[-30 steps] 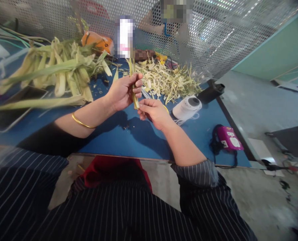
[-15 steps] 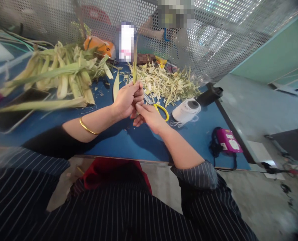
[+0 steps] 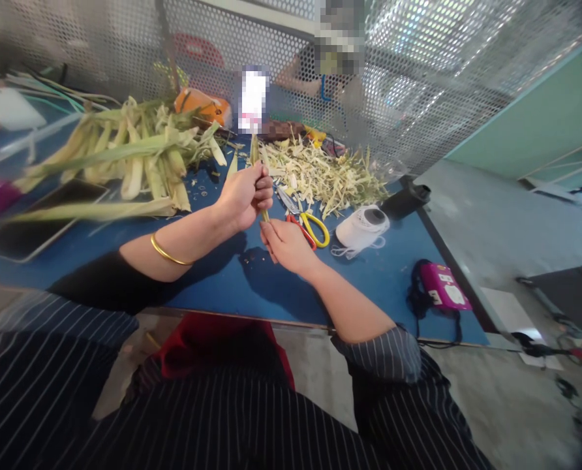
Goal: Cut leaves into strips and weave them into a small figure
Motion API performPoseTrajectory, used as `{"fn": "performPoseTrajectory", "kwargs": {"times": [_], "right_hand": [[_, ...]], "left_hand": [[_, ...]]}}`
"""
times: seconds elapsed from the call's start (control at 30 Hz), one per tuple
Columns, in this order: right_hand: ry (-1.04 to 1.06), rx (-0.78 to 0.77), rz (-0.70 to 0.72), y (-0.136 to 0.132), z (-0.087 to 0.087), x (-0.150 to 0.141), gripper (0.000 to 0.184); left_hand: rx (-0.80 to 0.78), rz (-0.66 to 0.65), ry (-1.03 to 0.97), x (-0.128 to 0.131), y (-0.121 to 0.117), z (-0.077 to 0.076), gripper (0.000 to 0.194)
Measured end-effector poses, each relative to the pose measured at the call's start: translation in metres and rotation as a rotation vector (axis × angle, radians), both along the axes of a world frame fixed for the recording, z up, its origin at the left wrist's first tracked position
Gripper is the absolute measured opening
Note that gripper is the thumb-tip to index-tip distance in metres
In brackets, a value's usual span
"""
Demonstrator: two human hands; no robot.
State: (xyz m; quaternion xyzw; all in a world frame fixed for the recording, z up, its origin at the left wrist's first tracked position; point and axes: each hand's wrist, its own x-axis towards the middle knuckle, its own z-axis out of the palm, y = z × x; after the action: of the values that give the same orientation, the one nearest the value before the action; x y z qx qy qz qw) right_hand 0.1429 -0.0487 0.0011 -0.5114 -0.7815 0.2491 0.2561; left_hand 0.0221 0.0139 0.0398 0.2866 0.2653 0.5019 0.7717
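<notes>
My left hand [image 3: 245, 197] is closed around a narrow yellow-green strip of corn husk [image 3: 254, 151], whose upper part sticks out above the fist. Just below, my right hand [image 3: 291, 247] pinches the lower end of the same strip. A short piece of it shows between the two hands. Close to my right hand, scissors [image 3: 314, 230] with a red and a yellow handle lie on the blue table [image 3: 291, 294]. Beyond them spreads a heap of shredded husk [image 3: 320, 176]. To the left, long pale husks [image 3: 134, 160] lie in a pile.
A white thread spool [image 3: 362, 230] and a black cylinder [image 3: 407, 200] are on the right. A magenta box [image 3: 447, 286] with a black cable lies near the right edge. At the back are an orange packet [image 3: 203, 108] and a perforated metal screen [image 3: 393, 85], with a person behind it.
My hands have drawn apart, and a piece of the strip now shows between them. More of the scissors, including the red handle, has come into sight. The view has shifted slightly.
</notes>
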Motion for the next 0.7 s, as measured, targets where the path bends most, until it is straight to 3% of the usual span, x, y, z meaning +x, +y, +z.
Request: {"fn": "performPoseTrajectory", "kwargs": {"times": [0.2, 0.33, 0.43, 0.53, 0.6, 0.7], "right_hand": [[-0.282, 0.081, -0.003, -0.004, 0.001, -0.007, 0.040], [-0.239, 0.010, 0.059, -0.004, 0.004, -0.001, 0.038], [-0.029, 0.046, -0.003, 0.001, 0.011, 0.012, 0.035], [0.414, 0.142, -0.193, 0.008, 0.017, 0.025, 0.028], [0.688, 0.099, -0.214, 0.011, 0.019, 0.028, 0.031], [0.917, -0.042, -0.146, 0.015, 0.017, 0.029, 0.031]], "left_hand": [[0.048, 0.055, 0.108, -0.001, -0.001, -0.001, 0.013], [0.169, 0.014, 0.257, 0.000, -0.008, 0.002, 0.024], [0.324, 0.012, 0.400, 0.000, -0.012, 0.004, 0.031], [0.469, -0.004, 0.546, 0.001, -0.013, 0.001, 0.035], [0.587, -0.054, 0.658, 0.002, -0.015, -0.003, 0.035], [0.771, -0.128, 0.861, 0.004, -0.018, -0.009, 0.032]]}}
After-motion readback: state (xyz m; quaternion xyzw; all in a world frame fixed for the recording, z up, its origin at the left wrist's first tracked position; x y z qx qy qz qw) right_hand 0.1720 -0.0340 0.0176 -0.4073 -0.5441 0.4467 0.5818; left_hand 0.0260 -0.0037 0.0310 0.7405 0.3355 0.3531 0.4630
